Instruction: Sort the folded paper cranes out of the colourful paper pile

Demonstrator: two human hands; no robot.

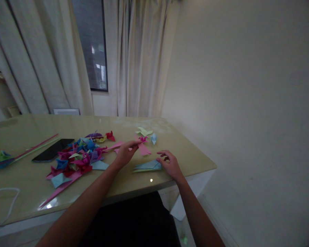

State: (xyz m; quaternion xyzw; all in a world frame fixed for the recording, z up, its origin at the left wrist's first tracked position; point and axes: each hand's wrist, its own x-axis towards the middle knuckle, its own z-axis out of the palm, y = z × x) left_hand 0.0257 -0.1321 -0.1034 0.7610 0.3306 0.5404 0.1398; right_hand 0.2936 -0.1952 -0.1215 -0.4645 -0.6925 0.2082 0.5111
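My left hand point(127, 153) reaches over the table with its fingertips pinched at the edge of a pink folded paper crane point(144, 150). A small magenta paper crane point(143, 139) sits just past those fingertips. Closer to me lies a light blue folded paper piece point(149, 165), with a pale green paper point(145, 170) partly under it. My right hand point(170, 165) is at the blue piece's right end, fingers curled but apart, the lowest fingertip touching it. Beyond both hands are a pale green paper crane point(144, 131) and a light blue one point(154, 138).
Left of my left arm is a heap of coloured paper cranes point(84, 159), beside a dark tablet-like device point(53, 151). Thin pink and green sticks point(38, 147) lie further left. A white cable point(14, 199) curves near the front edge. A wall point(247, 103) stands to the right.
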